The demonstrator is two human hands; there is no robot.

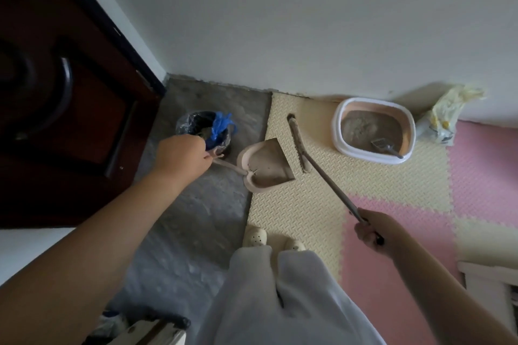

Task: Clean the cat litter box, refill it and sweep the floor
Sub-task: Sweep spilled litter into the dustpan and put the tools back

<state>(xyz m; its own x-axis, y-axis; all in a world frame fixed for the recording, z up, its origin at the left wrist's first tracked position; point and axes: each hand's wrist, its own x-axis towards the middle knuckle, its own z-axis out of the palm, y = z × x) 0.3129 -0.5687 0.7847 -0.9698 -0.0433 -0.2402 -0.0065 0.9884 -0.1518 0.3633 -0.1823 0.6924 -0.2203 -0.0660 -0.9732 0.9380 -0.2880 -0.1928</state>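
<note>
1. Grey stone floor [193, 218] is meeting a yellow foam mat [322, 204] along a seam that is running up to the white wall [308, 22]; I am watching it all from the head camera, looking steeply down.
2. The left hand [180, 158] is reaching far forward on a nearly straight arm, knuckles up, fingers curling tight around the end of the pink dustpan [269, 168] handle.
3. The right hand [374, 230] is staying lower and closer to the body, fingers wrapping fully round the thin shaft of the broom [298, 145], whose brush head is lying on the mat just beside the pan's open lip.
4. The dustpan is straddling the seam, mouth facing the brush, with a film of brown litter dust sitting inside.
5. The litter box [339, 131] is standing against the wall on the yellow mat, well apart from the pan, holding brown litter with a grey scoop [384, 145] resting in it.
6. A crumpled litter bag [445, 117] is leaning in the wall angle just right of the box, where pink tiles [482, 165] are beginning.
7. A small bin [196, 123] with a blue liner is sitting just beyond the left hand (partly hidden by it).
8. A dark wooden door [70, 92] is closing off the left side; open mat is lying between broom, box and my slippers [253, 237].
</note>
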